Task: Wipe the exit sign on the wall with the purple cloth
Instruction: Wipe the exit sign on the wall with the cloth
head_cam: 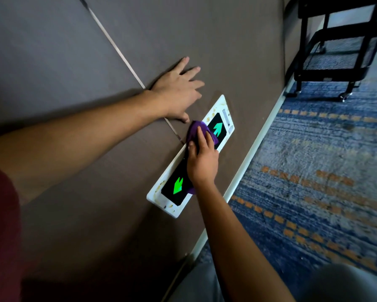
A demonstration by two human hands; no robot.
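Note:
The exit sign [222,115] is a long white-framed panel low on the brown wall, with a black face and two lit green arrows. Brownish stains spot its white frame. My right hand [201,162] presses the purple cloth [196,131] flat against the middle of the sign, between the arrows; part of the cloth is hidden under my palm. My left hand [179,92] rests flat on the wall just above the sign, fingers spread, holding nothing.
A metal seam strip [117,53] runs diagonally across the brown wall [205,29]. A white baseboard [255,147] meets blue carpet with orange marks [314,182]. A black wheeled mesh cart [338,51] stands on the carpet further along the wall.

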